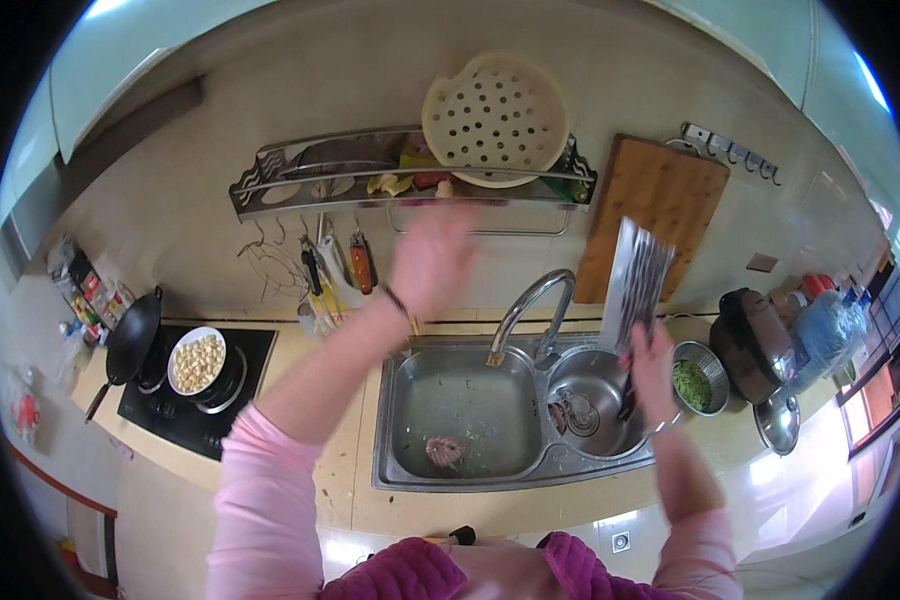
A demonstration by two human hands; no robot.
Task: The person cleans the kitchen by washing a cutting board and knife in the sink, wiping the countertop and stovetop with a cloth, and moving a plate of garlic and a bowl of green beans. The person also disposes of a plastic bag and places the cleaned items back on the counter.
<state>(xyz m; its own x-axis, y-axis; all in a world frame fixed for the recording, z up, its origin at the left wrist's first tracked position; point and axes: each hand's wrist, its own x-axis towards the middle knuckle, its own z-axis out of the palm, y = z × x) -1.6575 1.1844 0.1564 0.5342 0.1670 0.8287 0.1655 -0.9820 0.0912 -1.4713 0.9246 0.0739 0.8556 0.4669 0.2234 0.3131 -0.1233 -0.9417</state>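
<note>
My right hand is closed around the dark handle of a cleaver, above the small round sink bowl. Its broad, shiny blade points up in front of the wooden cutting board and is streaked by motion blur. My left hand is raised just below the metal wall rack, blurred, so its fingers do not show clearly. A pale piece of food sits on the rack right above it. In the large sink basin lies a pinkish, ridged piece of food.
A chrome faucet arches over the sink. On the rack leans a cream perforated strainer; utensils hang below. Left, a cooktop carries a wok and a bowl of garlic cloves. Right are a colander of greens and a rice cooker.
</note>
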